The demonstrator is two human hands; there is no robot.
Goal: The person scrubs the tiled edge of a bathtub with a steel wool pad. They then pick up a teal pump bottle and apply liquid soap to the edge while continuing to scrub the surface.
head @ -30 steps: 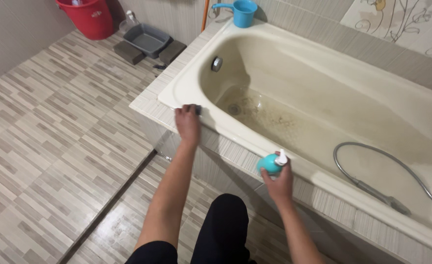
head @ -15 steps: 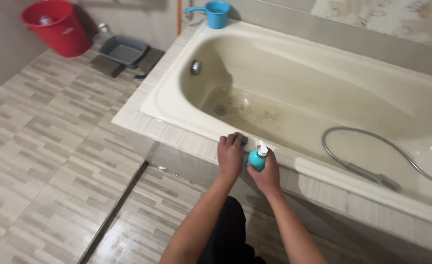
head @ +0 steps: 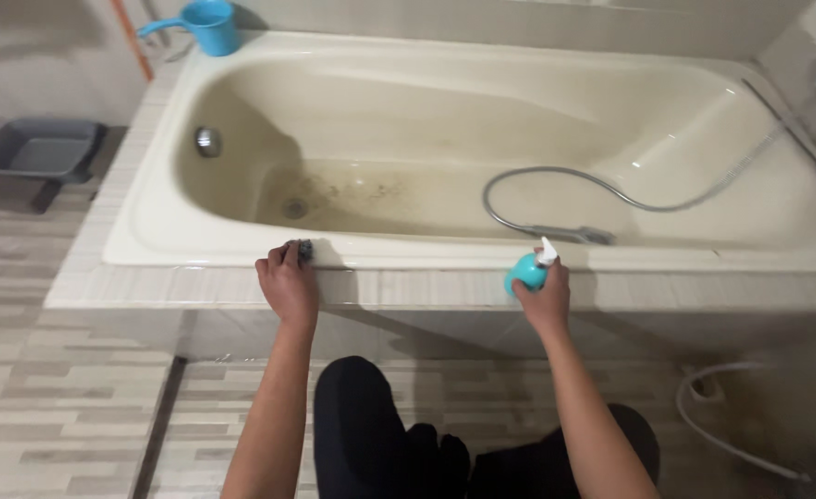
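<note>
cream bathtub (head: 149, 242) rim: left hand (head: 287, 283) presses dark scrubber (head: 304, 249); right hand (head: 544, 298) grips teal spray bottle (head: 526, 271), white nozzle.

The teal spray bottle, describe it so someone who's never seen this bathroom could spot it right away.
Find the cream bathtub and follow its near rim toward the right. There the person's right hand grips a small rounded spray bottle against the tiled ledge. It is teal with a white nozzle, far smaller than the blue scoop at the tub's far corner.
</note>
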